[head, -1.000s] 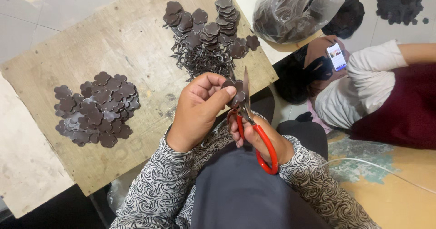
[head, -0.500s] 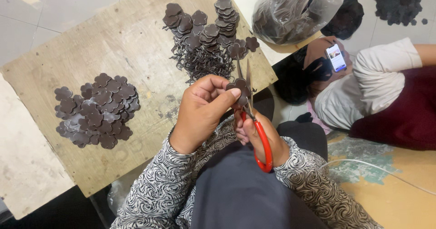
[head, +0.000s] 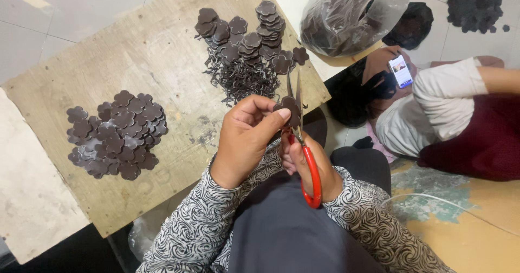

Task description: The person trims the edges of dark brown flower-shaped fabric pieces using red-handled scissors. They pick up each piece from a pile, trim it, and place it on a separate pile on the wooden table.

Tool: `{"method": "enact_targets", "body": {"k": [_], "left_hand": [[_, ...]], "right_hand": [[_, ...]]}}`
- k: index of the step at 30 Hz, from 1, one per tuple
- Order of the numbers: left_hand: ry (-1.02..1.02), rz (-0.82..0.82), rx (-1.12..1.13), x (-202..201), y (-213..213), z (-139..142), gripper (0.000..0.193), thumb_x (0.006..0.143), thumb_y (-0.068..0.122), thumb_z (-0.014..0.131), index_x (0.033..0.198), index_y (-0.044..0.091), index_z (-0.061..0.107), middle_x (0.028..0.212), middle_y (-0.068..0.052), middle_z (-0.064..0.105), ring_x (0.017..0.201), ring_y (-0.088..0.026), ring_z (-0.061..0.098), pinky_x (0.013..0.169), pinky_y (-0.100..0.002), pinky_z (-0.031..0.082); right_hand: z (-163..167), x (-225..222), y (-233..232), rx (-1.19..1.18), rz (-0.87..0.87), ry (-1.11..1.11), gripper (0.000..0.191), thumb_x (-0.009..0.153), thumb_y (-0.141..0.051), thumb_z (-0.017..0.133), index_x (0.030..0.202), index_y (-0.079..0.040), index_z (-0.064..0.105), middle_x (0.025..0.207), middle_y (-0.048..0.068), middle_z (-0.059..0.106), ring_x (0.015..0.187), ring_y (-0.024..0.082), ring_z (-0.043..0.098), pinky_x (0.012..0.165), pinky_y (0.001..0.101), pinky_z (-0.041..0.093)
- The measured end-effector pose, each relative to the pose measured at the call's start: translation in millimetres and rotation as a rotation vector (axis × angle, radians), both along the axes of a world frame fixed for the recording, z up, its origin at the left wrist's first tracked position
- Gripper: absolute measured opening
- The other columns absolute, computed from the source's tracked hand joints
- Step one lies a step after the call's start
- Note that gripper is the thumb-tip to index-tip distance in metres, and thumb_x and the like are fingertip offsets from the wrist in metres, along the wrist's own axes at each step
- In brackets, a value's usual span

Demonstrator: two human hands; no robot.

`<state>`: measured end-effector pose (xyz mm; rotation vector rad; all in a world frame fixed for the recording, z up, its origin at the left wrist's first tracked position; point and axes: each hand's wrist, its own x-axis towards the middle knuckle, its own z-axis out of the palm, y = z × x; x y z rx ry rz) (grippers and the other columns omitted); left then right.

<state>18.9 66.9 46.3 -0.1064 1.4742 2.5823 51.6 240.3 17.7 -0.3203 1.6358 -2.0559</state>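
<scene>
My left hand [head: 246, 137] pinches a dark brown flower-shaped piece [head: 288, 106] between thumb and fingers, just off the near edge of a wooden board [head: 157, 51]. My right hand [head: 311, 167] grips red-handled scissors [head: 309, 167], whose blades point up and away and close around the piece. On the board's left lies a heap of the same brown flower shapes [head: 116, 135]. At the board's far right stand stacked flower shapes [head: 246, 37] with a tangle of thin dark trimmings [head: 244, 80] in front of them.
A clear plastic bag [head: 352, 13] with dark pieces lies past the board's right corner. Another person in a white sleeve [head: 439, 102] sits at the right beside a phone [head: 401, 71]. More dark pieces [head: 474, 5] lie on the floor at top right.
My hands have shifted slightly to the right with the piece, and the scissors have turned more upright, with the blades now around the piece.
</scene>
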Motion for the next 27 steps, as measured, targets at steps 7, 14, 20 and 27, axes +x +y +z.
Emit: {"method": "enact_targets", "body": {"k": [7, 14, 20, 27], "left_hand": [[-0.029, 0.058, -0.008, 4, -1, 0, 0.007, 0.096, 0.002, 0.069, 0.102, -0.001, 0.065, 0.096, -0.006, 0.073, 0.087, -0.009, 0.068, 0.081, -0.025, 0.057], [0.042, 0.069, 0.021, 3, -5, -4, 0.005, 0.099, 0.001, 0.067, 0.103, 0.0, 0.064, 0.097, -0.006, 0.071, 0.091, -0.012, 0.067, 0.085, -0.028, 0.056], [0.031, 0.063, 0.012, 2, -10, -3, 0.005, 0.099, 0.001, 0.067, 0.102, 0.0, 0.064, 0.096, -0.006, 0.071, 0.089, -0.012, 0.067, 0.083, -0.028, 0.056], [0.025, 0.073, -0.004, 1, -13, -3, 0.005, 0.099, 0.002, 0.067, 0.102, 0.0, 0.063, 0.095, -0.005, 0.071, 0.088, -0.012, 0.067, 0.082, -0.028, 0.056]], "right_hand": [[-1, 0, 2, -0.005, 0.019, -0.106, 0.05, 0.105, -0.055, 0.048, 0.105, -0.005, 0.046, 0.08, -0.002, 0.038, 0.067, 0.007, 0.037, 0.058, 0.0225, 0.038], [0, 1, 3, 0.013, 0.05, -0.119, 0.053, 0.101, -0.061, 0.051, 0.099, -0.009, 0.045, 0.082, -0.002, 0.04, 0.068, 0.006, 0.037, 0.058, 0.0221, 0.038], [0, 1, 2, 0.023, 0.049, -0.13, 0.053, 0.101, -0.062, 0.052, 0.096, -0.01, 0.044, 0.08, -0.002, 0.04, 0.067, 0.006, 0.037, 0.057, 0.0218, 0.037], [1, 1, 3, 0.058, 0.074, -0.13, 0.054, 0.101, -0.063, 0.05, 0.097, -0.009, 0.045, 0.077, -0.003, 0.038, 0.064, 0.006, 0.036, 0.055, 0.0214, 0.038]]}}
